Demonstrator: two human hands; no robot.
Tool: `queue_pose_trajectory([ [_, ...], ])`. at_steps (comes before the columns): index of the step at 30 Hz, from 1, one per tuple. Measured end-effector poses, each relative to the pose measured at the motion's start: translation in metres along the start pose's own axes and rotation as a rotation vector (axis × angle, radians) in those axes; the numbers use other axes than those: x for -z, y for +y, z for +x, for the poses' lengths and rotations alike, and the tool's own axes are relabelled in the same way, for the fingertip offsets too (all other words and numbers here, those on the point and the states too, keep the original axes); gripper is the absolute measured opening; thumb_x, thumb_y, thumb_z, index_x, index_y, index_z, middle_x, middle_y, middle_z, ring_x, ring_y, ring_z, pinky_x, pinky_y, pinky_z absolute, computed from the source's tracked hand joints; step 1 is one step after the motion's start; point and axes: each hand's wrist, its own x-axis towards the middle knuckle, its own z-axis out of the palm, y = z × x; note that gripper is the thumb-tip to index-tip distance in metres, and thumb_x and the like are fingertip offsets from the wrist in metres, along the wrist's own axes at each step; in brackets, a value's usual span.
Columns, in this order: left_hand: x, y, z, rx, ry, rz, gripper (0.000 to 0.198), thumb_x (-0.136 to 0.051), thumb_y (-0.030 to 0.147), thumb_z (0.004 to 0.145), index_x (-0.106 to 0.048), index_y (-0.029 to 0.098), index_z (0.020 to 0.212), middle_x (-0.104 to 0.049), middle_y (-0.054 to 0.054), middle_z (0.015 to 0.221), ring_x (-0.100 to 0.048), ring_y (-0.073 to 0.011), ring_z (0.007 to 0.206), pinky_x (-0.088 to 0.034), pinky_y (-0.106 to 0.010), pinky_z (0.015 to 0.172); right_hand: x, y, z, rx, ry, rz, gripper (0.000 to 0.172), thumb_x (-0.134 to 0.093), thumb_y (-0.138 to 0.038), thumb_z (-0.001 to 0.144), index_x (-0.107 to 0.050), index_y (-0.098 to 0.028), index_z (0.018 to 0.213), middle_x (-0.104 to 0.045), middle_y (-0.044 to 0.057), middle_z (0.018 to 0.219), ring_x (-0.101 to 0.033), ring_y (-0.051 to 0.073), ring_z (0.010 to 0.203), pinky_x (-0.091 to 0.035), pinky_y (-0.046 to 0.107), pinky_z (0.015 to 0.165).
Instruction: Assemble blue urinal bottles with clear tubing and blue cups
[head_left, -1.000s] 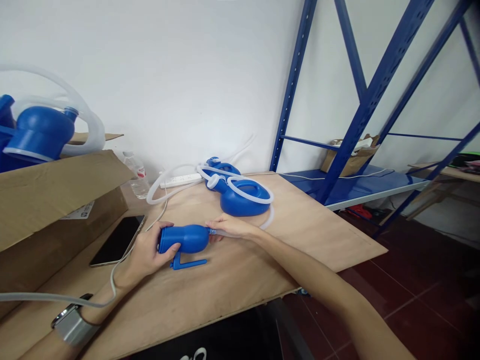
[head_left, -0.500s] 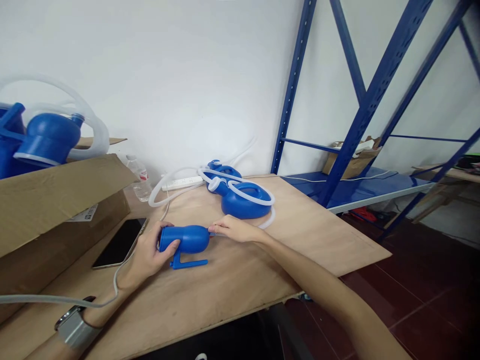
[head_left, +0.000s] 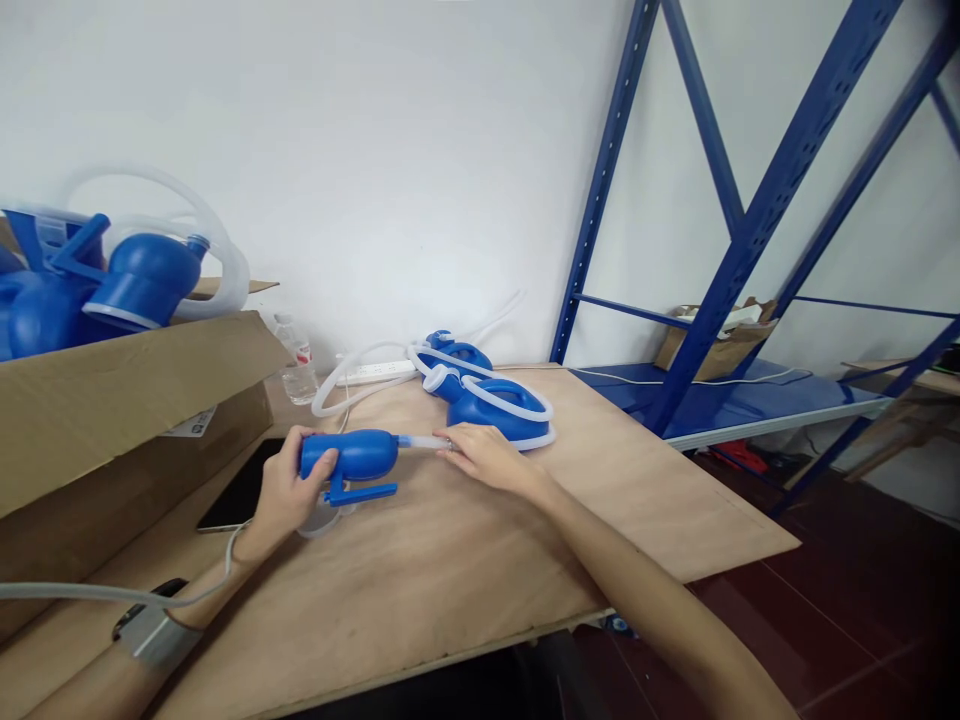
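My left hand (head_left: 287, 487) grips the wide end of a blue plastic funnel-shaped part (head_left: 352, 455) with a flat blue handle under it, lifted just off the wooden board (head_left: 480, 560). My right hand (head_left: 486, 455) pinches the clear tube (head_left: 424, 441) that comes out of the part's narrow end. Behind my right hand lies a blue bottle-shaped container (head_left: 491, 400) wrapped with white tubing.
An open cardboard box (head_left: 112, 400) on the left holds more blue parts (head_left: 142, 280) and tubing. A phone (head_left: 238, 495), a water bottle (head_left: 298, 362) and a power strip (head_left: 375, 373) lie nearby. Blue metal shelving (head_left: 720, 260) stands to the right, beyond the board's edge.
My hands have drawn apart: the right hand slid along the tube away from the blue part, and a length of clear tube now shows between them. The view shifted a little left.
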Motion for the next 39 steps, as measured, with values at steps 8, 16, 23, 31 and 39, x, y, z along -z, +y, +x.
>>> queue_pose_trajectory([
  [8, -0.014, 0.016, -0.019, -0.395, -0.058, 0.09, 0.036, -0.056, 0.049, 0.091, -0.057, 0.018, 0.11, -0.073, -0.008, 0.097, -0.072, -0.0237, 0.079, -0.057, -0.033, 0.07, -0.019, -0.056, 0.005, -0.155, -0.089, -0.029, 0.044, -0.054, -0.013, 0.088, -0.061, -0.016, 0.131, -0.075, 0.012, 0.117, -0.071, 0.027, 0.104, -0.05, 0.034, 0.083],
  [16, -0.007, 0.002, -0.022, -0.747, -0.087, 0.173, 0.035, -0.056, 0.04, 0.098, -0.055, 0.017, 0.123, -0.073, -0.012, 0.106, -0.074, -0.0241, 0.089, -0.062, -0.033, 0.078, -0.001, -0.051, 0.007, -0.103, -0.247, -0.11, 0.031, -0.052, -0.013, 0.088, -0.069, -0.015, 0.114, -0.076, 0.015, 0.106, -0.072, 0.027, 0.093, -0.045, 0.032, 0.072],
  [23, 0.0, -0.005, -0.018, -1.323, -0.076, 0.242, 0.045, -0.071, 0.044, 0.093, -0.06, 0.017, 0.126, -0.074, -0.018, 0.108, -0.073, -0.0293, 0.099, -0.064, -0.042, 0.081, 0.008, -0.032, 0.016, 0.005, -0.754, 0.451, 0.011, -0.062, -0.013, 0.084, -0.071, -0.01, 0.08, -0.066, 0.0, 0.073, -0.058, 0.014, 0.07, -0.043, 0.023, 0.063],
  [31, 0.008, -0.015, -0.016, -1.15, -0.195, 0.19, 0.036, -0.068, 0.048, 0.093, -0.063, 0.027, 0.122, -0.076, -0.014, 0.109, -0.075, -0.0298, 0.097, -0.065, -0.045, 0.083, 0.001, -0.029, 0.011, 0.042, -0.606, 0.537, 0.011, -0.061, -0.012, 0.085, -0.068, -0.012, 0.076, -0.066, -0.001, 0.073, -0.057, 0.014, 0.071, -0.044, 0.024, 0.066],
  [39, 0.0, 0.032, -0.014, -0.293, -0.188, 0.164, 0.037, -0.041, 0.052, 0.1, -0.062, 0.022, 0.094, -0.071, -0.004, 0.08, -0.068, -0.022, 0.068, -0.056, -0.033, 0.066, -0.015, -0.038, 0.008, -0.063, -0.214, -0.111, 0.034, -0.052, -0.013, 0.09, -0.067, -0.014, 0.121, -0.078, 0.014, 0.104, -0.073, 0.028, 0.095, -0.049, 0.032, 0.074],
])
